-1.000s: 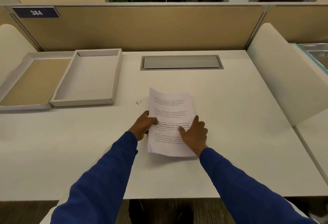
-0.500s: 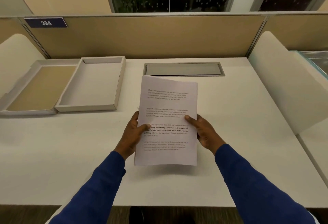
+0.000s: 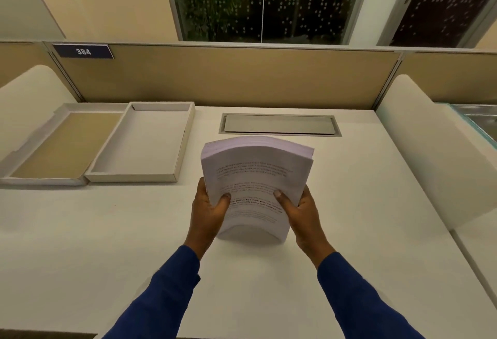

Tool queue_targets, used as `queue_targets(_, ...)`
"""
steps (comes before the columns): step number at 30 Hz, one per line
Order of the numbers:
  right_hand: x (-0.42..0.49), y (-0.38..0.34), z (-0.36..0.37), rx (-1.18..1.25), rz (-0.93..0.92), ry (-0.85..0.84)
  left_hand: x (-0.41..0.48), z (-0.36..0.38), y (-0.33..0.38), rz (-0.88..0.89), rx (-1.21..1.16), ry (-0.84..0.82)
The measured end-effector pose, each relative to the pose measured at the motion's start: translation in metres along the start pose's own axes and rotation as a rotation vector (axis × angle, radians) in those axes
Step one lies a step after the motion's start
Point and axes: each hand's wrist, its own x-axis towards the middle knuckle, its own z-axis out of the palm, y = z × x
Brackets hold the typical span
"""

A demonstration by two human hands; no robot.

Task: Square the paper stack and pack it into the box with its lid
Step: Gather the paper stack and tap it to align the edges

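Observation:
A thick stack of printed white paper (image 3: 255, 177) stands on its lower short edge on the white desk (image 3: 349, 258), bowed across its width. My left hand (image 3: 208, 212) grips its left long side and my right hand (image 3: 298, 213) grips its right long side, thumbs on the printed front sheet. The empty grey box (image 3: 139, 177) lies open at the back left of the desk. Its lid (image 3: 40, 181), with a tan inside, lies upturned just left of the box and touches it.
A metal cable flap (image 3: 279, 125) is set into the desk behind the stack. A tan partition (image 3: 228, 77) with a "384" plate (image 3: 83, 51) closes the back. Rounded cream side dividers stand at the left (image 3: 29, 91) and right (image 3: 419, 145).
The stack went from lying flat on the desk to being lifted in both hands, then set upright on its lower edge. The head camera tilted up.

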Motion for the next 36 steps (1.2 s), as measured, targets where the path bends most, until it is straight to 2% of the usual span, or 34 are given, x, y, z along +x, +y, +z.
queue_targets(3,0.004,-0.034,0.007,0.067,-0.090,0.056,0.012,-0.002,0.028,0.083,-0.137,0.018)
queue_targets(5,0.008,-0.058,0.012,0.035,-0.158,0.115,0.022,0.000,0.054,0.073,-0.174,0.076)
queue_targets(9,0.013,-0.078,0.024,-0.049,-0.149,0.252,0.033,0.015,0.081,-0.078,-0.075,0.211)
queue_targets(14,0.009,-0.084,0.035,-0.059,-0.115,0.324,0.032,0.019,0.088,-0.118,0.004,0.361)
queue_targets(21,0.012,-0.090,0.032,-0.024,-0.005,0.338,0.039,0.009,0.097,-0.212,-0.024,0.312)
queue_targets(30,0.015,-0.091,0.031,-0.084,0.025,0.332,0.040,0.005,0.098,-0.185,-0.014,0.256)
queue_targets(36,0.017,-0.091,0.032,-0.017,0.091,0.322,0.036,0.005,0.095,-0.213,-0.075,0.197)
